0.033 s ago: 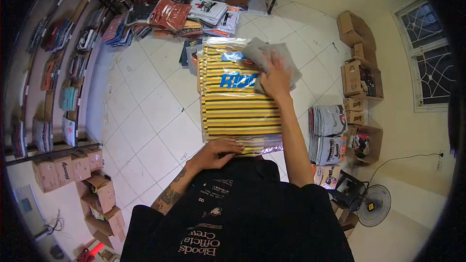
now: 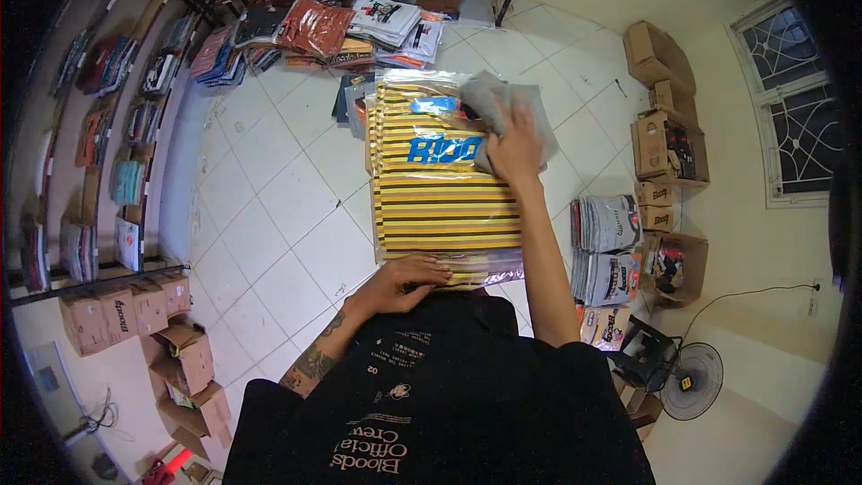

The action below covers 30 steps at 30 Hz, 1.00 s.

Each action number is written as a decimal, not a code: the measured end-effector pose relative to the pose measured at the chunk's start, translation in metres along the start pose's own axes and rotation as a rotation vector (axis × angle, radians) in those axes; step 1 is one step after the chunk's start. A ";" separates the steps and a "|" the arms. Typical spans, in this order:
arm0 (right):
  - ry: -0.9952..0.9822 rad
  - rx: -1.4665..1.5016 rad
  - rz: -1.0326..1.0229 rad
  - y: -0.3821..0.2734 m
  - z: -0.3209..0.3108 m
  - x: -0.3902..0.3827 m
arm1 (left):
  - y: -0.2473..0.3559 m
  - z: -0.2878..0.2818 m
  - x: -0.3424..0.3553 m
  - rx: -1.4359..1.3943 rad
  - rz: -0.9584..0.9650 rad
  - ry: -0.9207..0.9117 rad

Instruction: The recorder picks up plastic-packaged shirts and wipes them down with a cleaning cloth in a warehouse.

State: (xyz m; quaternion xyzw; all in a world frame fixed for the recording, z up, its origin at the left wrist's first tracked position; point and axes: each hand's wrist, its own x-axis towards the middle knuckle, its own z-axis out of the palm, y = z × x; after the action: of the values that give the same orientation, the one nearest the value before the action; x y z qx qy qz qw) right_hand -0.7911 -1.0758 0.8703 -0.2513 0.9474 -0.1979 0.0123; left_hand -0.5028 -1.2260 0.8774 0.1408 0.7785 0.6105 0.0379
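Note:
In front of me lies a clear plastic bag (image 2: 444, 207) holding a folded yellow shirt with dark and white stripes and blue lettering. My right hand (image 2: 516, 145) grips a grey cloth (image 2: 528, 106) and presses it on the bag's far right part, covering the end of the lettering. The hand is slightly blurred. My left hand (image 2: 409, 277) rests open on the bag's near edge, at its left corner, fingers pointing right. Part of another bagged garment (image 2: 356, 112) sticks out past the far left side of the striped one.
Several bagged shirts (image 2: 314, 27) are piled at the far side, below a shelf. A shelf rack (image 2: 99, 126) stands on the left. Stacked bagged shirts (image 2: 606, 247), cardboard boxes (image 2: 660, 54) and a fan (image 2: 690, 382) are on the right. More boxes (image 2: 184, 355) stand at lower left.
My right hand and the grey cloth have shifted slightly to the right, uncovering a little more of the blue lettering. My left hand and the bag stay in place.

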 end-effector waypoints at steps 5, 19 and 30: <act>0.027 -0.004 0.346 -0.010 -0.006 0.004 | -0.005 0.001 0.002 0.000 0.041 0.003; -0.275 -0.134 -0.680 -0.118 0.043 0.022 | -0.007 0.002 0.000 0.010 0.011 -0.008; -0.162 -0.069 -0.326 -0.004 -0.011 0.015 | -0.006 0.002 0.000 -0.005 0.032 0.011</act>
State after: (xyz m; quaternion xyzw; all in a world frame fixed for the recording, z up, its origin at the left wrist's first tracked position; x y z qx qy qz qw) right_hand -0.8037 -1.0818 0.8834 -0.4168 0.8963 -0.1436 0.0476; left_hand -0.5033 -1.2252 0.8715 0.1499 0.7749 0.6136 0.0240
